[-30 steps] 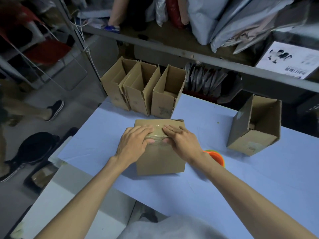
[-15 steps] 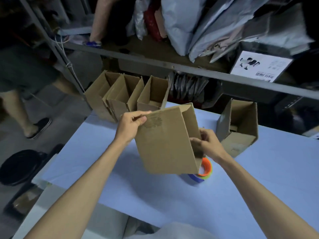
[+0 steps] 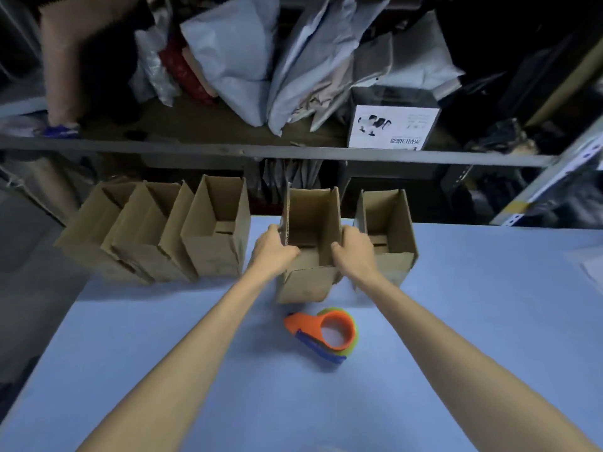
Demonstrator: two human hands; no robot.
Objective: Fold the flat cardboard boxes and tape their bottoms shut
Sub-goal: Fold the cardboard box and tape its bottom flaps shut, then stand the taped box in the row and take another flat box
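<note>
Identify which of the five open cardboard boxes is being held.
The brown open-topped cardboard box, fourth from the left: the left hand and right hand grip its side walls. No hand grips the other four boxes.

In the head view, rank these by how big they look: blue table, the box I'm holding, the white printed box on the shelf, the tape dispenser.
1. blue table
2. held box and white printed box, about alike; the shelf one is farther back, so I won't rank them
3. tape dispenser, smallest
</note>
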